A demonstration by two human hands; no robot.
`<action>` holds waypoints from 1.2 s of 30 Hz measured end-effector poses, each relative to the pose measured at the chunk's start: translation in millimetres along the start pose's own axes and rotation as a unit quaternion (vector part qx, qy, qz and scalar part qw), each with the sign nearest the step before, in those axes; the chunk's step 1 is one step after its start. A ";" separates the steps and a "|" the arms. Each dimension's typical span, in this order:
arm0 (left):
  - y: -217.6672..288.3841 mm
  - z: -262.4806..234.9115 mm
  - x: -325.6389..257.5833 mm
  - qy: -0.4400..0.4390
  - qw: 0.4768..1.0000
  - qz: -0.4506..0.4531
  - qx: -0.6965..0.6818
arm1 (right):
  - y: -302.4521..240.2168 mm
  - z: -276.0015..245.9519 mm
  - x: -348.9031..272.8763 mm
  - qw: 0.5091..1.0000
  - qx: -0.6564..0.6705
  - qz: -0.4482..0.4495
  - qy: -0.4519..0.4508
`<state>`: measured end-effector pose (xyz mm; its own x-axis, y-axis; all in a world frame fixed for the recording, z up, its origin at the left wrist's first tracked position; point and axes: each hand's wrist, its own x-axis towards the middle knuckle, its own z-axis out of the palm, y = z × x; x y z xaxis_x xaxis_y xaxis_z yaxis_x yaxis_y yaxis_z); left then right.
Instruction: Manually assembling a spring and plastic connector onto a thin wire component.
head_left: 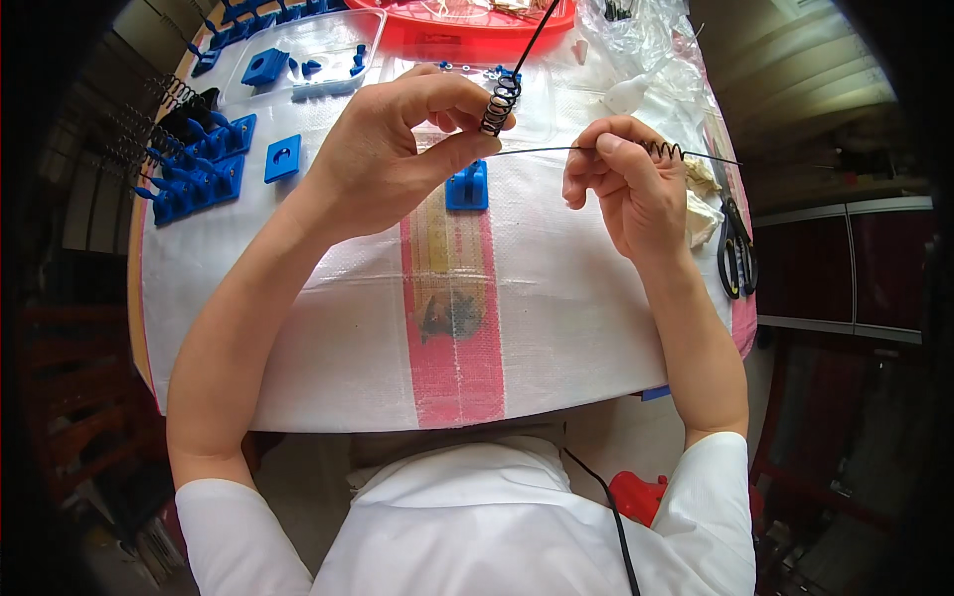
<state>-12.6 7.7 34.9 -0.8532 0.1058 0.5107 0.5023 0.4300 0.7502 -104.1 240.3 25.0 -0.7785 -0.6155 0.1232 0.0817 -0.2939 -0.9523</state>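
Above the table, my left hand (383, 144) pinches a black coil spring (502, 104) between thumb and fingers. A thick black cord or rod (537, 38) runs up from the top of that coil. From the left fingertips a thin dark wire (537, 150) stretches across to my right hand (633, 184), whose thumb and forefinger are closed on it. Past the right fingers shows a small coiled stretch (663, 150), and the line goes on to the right. Below the left fingertips a blue plastic piece (467, 187) lies on the table, partly covered by the hand.
Blue bases with upright parts (204, 179) line the left, near several black springs (119, 124). A square blue plate (282, 159) lies beside them. Farther back are a clear tray (328, 30) and a red basin (462, 40). Black-handled scissors (735, 253) and clear plastic (646, 45) are right.
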 end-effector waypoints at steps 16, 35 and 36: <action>-2.2 0.9 -0.1 0.000 1.000 0.004 -0.005 | -0.7 -1.9 0.1 1.000 -0.005 -0.015 0.002; -1.1 1.3 1.2 -0.003 1.000 0.003 -0.008 | -3.1 0.7 -0.9 1.000 -0.004 -0.020 0.003; -1.5 0.9 0.8 -0.004 1.000 0.004 -0.005 | -2.4 1.8 -0.7 1.000 -0.006 -0.020 0.002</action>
<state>-14.2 8.0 33.8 -0.8505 0.1163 0.5130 0.5103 0.4192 0.7509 -102.6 240.1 27.8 -0.7830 -0.6012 0.1596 0.0431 -0.3084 -0.9503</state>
